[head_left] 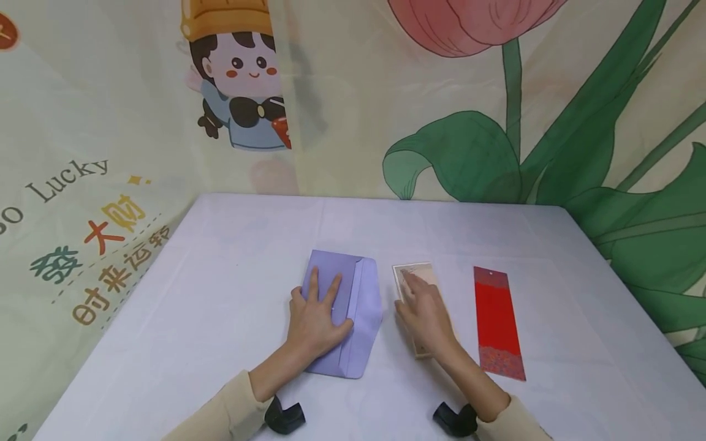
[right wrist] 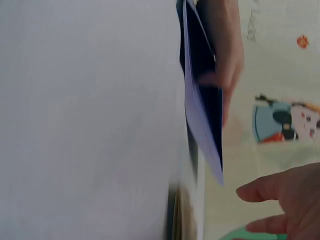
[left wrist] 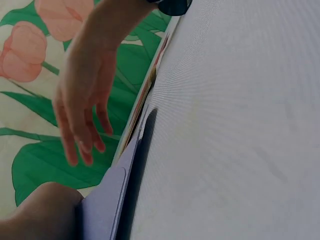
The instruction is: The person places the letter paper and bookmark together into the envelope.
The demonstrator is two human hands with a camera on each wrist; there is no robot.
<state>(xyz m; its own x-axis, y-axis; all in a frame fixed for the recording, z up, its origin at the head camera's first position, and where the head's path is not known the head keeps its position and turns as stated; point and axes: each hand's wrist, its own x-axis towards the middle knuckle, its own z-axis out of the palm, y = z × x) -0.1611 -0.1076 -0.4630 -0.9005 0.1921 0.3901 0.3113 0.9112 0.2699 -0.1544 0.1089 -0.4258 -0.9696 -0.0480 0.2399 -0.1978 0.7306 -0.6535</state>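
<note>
Left hand (head_left: 317,324) resting splayed on lilac envelope (head_left: 364,334), loose-fingered right hand (head_left: 429,312) hovering empty over cream stack (head_left: 422,269), red strip (head_left: 498,321) lying rightmost

A pale bench (head_left: 220,245) is backed by printed hangings (head_left: 344,110).
The far side is patterned with a large pink tulip (head_left: 477,24) and broad green leaves (head_left: 469,150); a cartoon figure (head_left: 242,92) in an orange hat is cut off along a vertical edge. On the left, "Lucky" lettering (head_left: 68,181) and coloured Chinese characters (head_left: 122,211) are set at a slant. The bench top is faintly creased and softly lit.
</note>
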